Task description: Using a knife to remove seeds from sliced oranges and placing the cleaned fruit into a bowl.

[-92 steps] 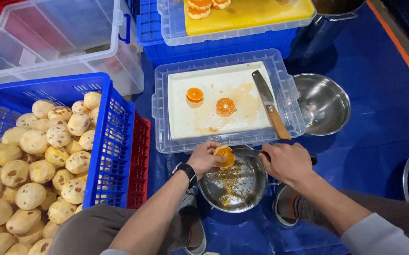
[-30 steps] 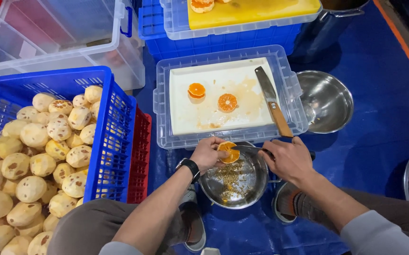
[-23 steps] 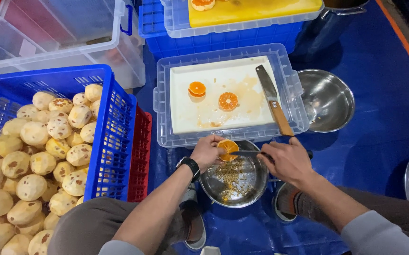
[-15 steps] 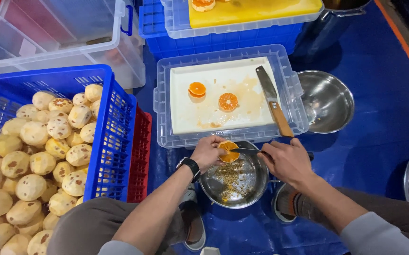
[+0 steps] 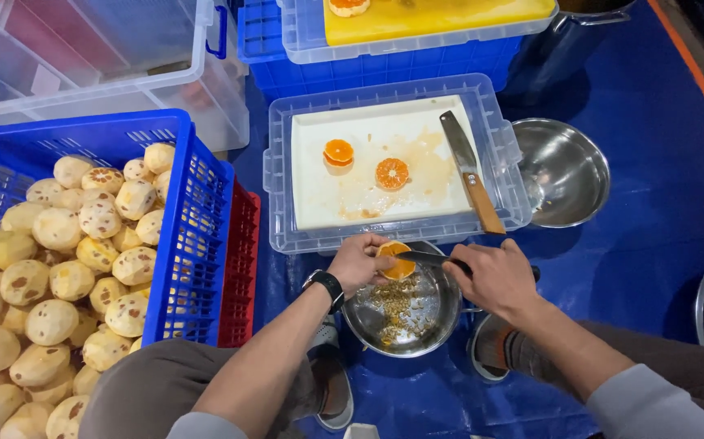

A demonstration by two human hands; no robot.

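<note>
down on blue floor sheeting, left hand fingers grasp an orange half; right hand fingers clench a small knife.

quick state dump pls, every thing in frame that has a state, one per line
left hand: holds orange half over pan
right hand: grips small knife, tip at the half
orange half: cut face up
pan: holds seeds
two orange halves: cut face up on white board
big knife: lying on board
steel bowl: empty
blue crate: full of peeled fruit
</note>
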